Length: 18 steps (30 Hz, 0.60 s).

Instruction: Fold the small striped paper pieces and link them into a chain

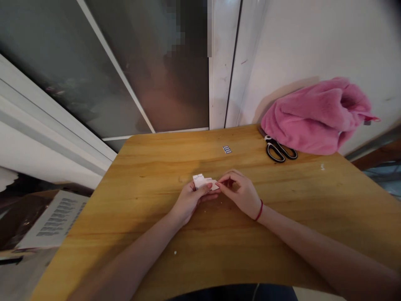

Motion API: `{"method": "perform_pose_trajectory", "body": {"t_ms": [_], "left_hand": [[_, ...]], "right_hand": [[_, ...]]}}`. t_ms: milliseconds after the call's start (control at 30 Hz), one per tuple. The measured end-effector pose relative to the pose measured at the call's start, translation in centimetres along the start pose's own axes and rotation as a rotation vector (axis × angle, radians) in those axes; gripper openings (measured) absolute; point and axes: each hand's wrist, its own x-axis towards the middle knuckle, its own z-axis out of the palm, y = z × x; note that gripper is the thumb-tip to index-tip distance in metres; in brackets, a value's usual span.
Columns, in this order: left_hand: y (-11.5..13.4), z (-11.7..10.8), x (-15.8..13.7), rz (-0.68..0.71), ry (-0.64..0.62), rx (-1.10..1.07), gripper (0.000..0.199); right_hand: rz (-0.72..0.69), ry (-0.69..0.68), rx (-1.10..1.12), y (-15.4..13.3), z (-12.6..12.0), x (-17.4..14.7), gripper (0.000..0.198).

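Note:
Small white paper pieces [201, 182] with faint markings lie stepped over one another in my left hand [189, 198], the thumb pressed on top. My right hand [238, 190], with a red cord [260, 210] round the wrist, pinches the right edge of these papers between thumb and fingertips. Both hands are above the middle of the wooden table [200, 238]. Beyond them, flat on the tabletop, is a small sticker-like piece [227, 149] with blue-edged stripes. Whether the papers are loose or joined, I cannot tell.
Black-handled scissors [275, 151] lie at the back right, blades hidden under a pink plush cloth [316, 115] against the wall. A glass-paned door [175, 92] stands behind the table. To the left, lower down, is an open cardboard box [53, 217]. White scraps dot the tabletop.

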Motion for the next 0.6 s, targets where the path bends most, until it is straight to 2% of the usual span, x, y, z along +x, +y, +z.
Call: {"method": "perform_pose_trajectory", "body": {"t_ms": [133, 267, 333, 433, 533, 600], "left_hand": [[0.1, -0.2, 0.0, -0.002, 0.011, -0.018, 0.024], [0.0, -0.3, -0.1, -0.005, 0.034, -0.029, 0.022], [0.0, -0.3, -0.1, 0.001, 0.029, -0.021, 0.022], [-0.1, -0.2, -0.1, 0.010, 0.017, -0.015, 0.023], [-0.1, -0.2, -0.1, 0.013, 0.011, -0.020, 0.024], [-0.1, -0.3, 0.0, 0.015, 0.012, -0.021, 0.025]], "right_hand": [[-0.032, 0.038, -0.051, 1.0, -1.0, 0.5, 0.005], [-0.079, 0.187, -0.368, 3.9, -3.3, 2.1, 0.005], [-0.108, 0.139, -0.588, 5.2, -4.0, 2.8, 0.007], [-0.057, 0.022, -0.798, 6.1, -3.8, 3.3, 0.009], [-0.043, -0.048, -0.864, 5.9, -3.2, 3.1, 0.012], [-0.064, -0.017, -0.835, 5.6, -3.4, 3.0, 0.014]]}}
